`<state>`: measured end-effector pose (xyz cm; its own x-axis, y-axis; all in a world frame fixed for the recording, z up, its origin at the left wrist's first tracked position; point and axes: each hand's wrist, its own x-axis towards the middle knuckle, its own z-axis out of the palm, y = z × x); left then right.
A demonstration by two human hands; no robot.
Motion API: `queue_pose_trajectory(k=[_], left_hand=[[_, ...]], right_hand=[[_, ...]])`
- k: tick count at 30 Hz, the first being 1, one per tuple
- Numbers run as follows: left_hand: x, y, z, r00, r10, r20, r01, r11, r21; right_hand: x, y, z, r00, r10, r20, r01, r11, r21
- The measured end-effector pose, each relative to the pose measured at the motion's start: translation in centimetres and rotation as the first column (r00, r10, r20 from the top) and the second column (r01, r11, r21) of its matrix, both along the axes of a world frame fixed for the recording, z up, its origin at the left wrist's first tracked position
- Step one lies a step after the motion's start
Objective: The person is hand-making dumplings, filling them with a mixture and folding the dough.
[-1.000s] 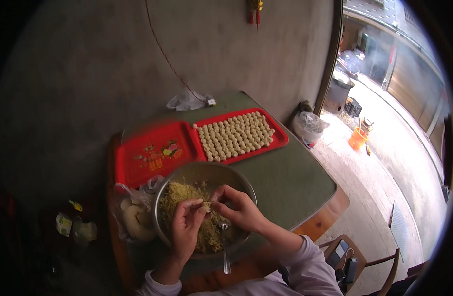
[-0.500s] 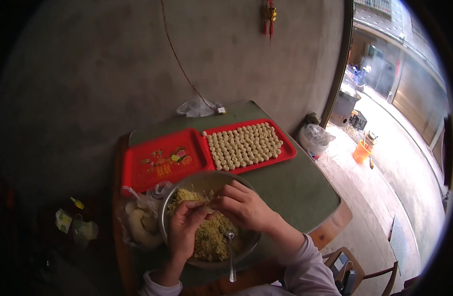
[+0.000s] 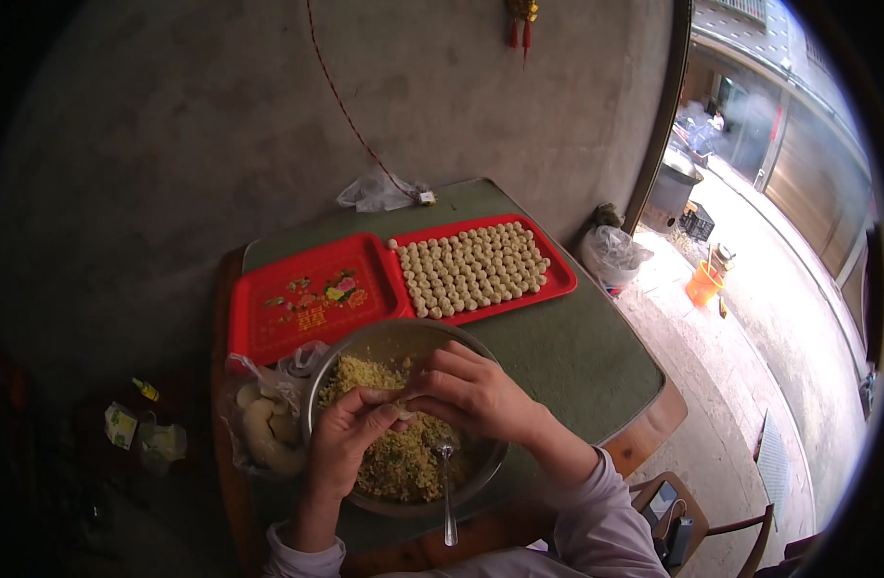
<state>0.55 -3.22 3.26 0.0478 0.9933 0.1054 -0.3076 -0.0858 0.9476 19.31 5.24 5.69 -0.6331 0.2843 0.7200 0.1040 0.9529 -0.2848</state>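
Observation:
Over a steel bowl [image 3: 388, 326], both of my hands meet at a small piece of pale dough [image 3: 403, 412], pinching it between thumbs and fingertips. My left hand [image 3: 351, 438] is closed on its left side, and my right hand [image 3: 482, 397] curls over it from the right. The fingers hide much of the dough's shape. Crumbly yellow filling [image 3: 401, 472] with green bits lies below in the bowl. A metal spoon [image 3: 449, 506] rests in the filling, its handle over the near rim. Left of the bowl, an open plastic bag [image 3: 238, 433] holds thick pale dough [image 3: 272, 433].
Behind the bowl, a red tray [image 3: 558, 275] carries rows of small round dough balls [image 3: 471, 270]. A flower-patterned red tray [image 3: 269, 332] overlaps its left side. The green table [image 3: 596, 366] stands against a grey wall. A wooden chair [image 3: 697, 539] with devices is at the lower right.
My hands have shifted slightly left and the fingers have changed their pinch on the dough. The whole view has tilted a little, with the trays now higher in the picture.

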Motion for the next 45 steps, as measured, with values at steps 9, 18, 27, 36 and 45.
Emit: queue_pose_trajectory(k=[9, 18, 27, 36, 45], left_hand=[[1.5, -0.4, 0.1, 0.989, 0.146, -0.023, -0.144, 0.988, 0.061], [1.8, -0.2, -1.3, 0.82, 0.427, -0.383, -0.275, 0.879, 0.391], [1.8, -0.2, -0.8, 0.851, 0.439, -0.29, -0.313, 0.865, 0.391], [1.7, 0.0, 1.1, 0.496, 0.656, -0.57, -0.132, 0.705, 0.696], [1.3, -0.1, -0.3, 0.646, 0.603, -0.468, -0.291, 0.761, 0.58]], right_hand=[[-1.3, -0.7, -1.1, 0.994, -0.033, -0.105, 0.009, 0.974, -0.226], [-1.3, -0.7, -1.5, 0.998, -0.051, -0.035, 0.043, 0.977, -0.209], [-1.4, -0.6, -1.8, 0.998, -0.034, -0.046, 0.02, 0.958, -0.285], [-1.3, -0.6, -1.6, 0.998, -0.046, -0.047, 0.031, 0.959, -0.283], [-1.4, -0.9, -1.4, 0.998, -0.032, -0.056, 0.009, 0.925, -0.379]])
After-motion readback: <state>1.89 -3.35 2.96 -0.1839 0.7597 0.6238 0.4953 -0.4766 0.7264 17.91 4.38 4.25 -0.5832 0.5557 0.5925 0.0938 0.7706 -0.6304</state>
